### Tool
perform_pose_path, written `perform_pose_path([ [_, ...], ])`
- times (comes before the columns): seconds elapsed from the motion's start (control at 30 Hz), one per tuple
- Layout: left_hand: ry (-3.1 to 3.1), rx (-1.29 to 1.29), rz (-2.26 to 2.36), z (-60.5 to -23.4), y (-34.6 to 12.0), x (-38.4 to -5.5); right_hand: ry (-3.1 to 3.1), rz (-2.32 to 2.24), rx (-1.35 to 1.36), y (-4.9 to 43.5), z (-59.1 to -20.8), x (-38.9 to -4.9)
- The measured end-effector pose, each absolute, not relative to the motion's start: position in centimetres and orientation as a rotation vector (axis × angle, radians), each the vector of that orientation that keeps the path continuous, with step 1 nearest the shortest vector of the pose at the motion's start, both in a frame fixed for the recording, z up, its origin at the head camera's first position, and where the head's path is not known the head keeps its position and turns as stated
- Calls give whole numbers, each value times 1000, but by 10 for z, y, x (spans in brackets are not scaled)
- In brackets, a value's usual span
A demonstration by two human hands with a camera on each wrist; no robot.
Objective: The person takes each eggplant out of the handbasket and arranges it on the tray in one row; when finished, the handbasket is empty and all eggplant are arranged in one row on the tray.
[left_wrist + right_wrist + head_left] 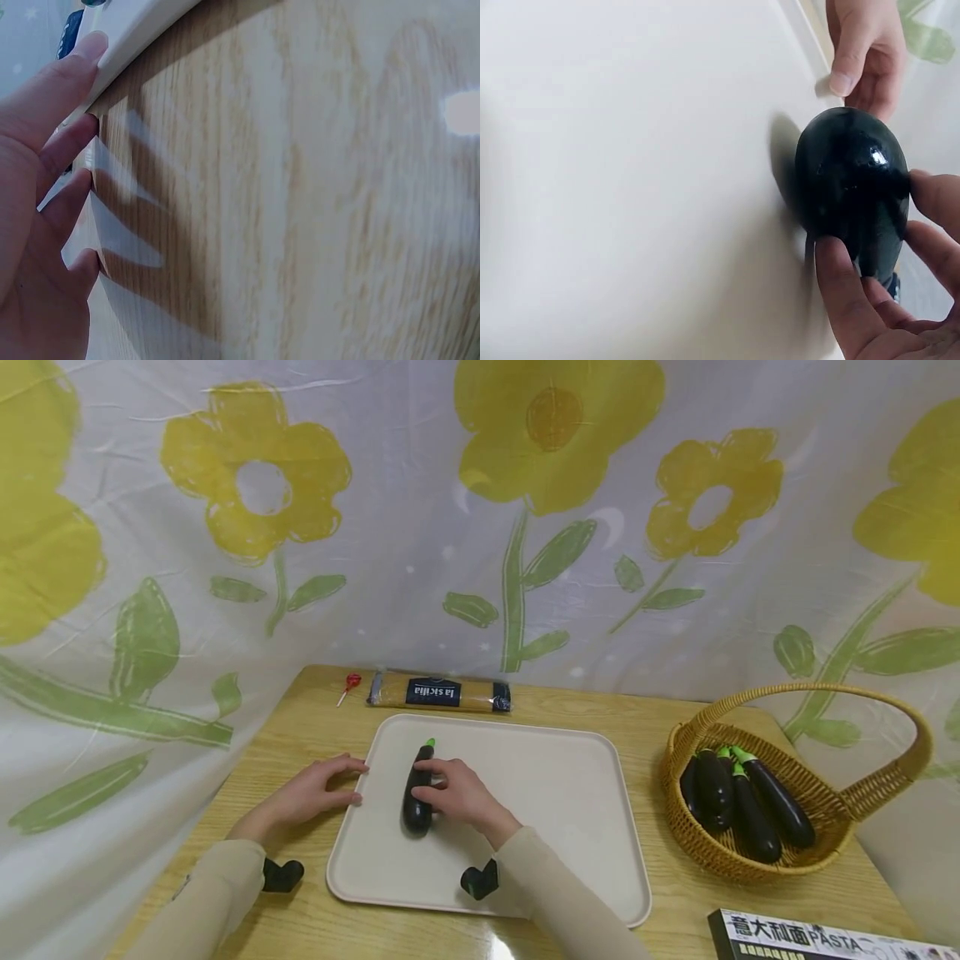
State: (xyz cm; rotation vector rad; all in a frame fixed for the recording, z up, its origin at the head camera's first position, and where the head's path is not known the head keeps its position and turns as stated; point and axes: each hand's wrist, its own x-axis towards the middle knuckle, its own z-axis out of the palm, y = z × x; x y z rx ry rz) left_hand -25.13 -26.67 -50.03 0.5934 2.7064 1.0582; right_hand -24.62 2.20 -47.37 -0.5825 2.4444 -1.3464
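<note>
A dark purple eggplant (417, 791) with a green stem lies lengthwise over the left part of the white tray (525, 827), its stem toward the back. My right hand (461, 797) holds it between thumb and fingers; in the right wrist view, fingertips press both sides of the glossy eggplant (853, 187), its rounded end facing the camera. My left hand (315, 789) is at the tray's left rim, fingers spread and holding nothing. In the left wrist view, the thumb of the left hand (37, 187) overlaps the tray rim, with the other fingertips low over the wooden table.
To the right stands a wicker basket (678, 814) with a tall handle and several eggplants (753, 814) inside. Behind the tray lie a pasta packet (442, 692) and a red lollipop (352, 682). A black pasta box (817, 937) sits at the front right. A flowered cloth hangs behind.
</note>
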Motion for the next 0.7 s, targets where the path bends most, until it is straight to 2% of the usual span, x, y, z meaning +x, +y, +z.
perform_pose_path([
  [0.7, 2706, 622, 1064, -502, -267, -253, 2414, -1389, -550, 26, -472, -242],
])
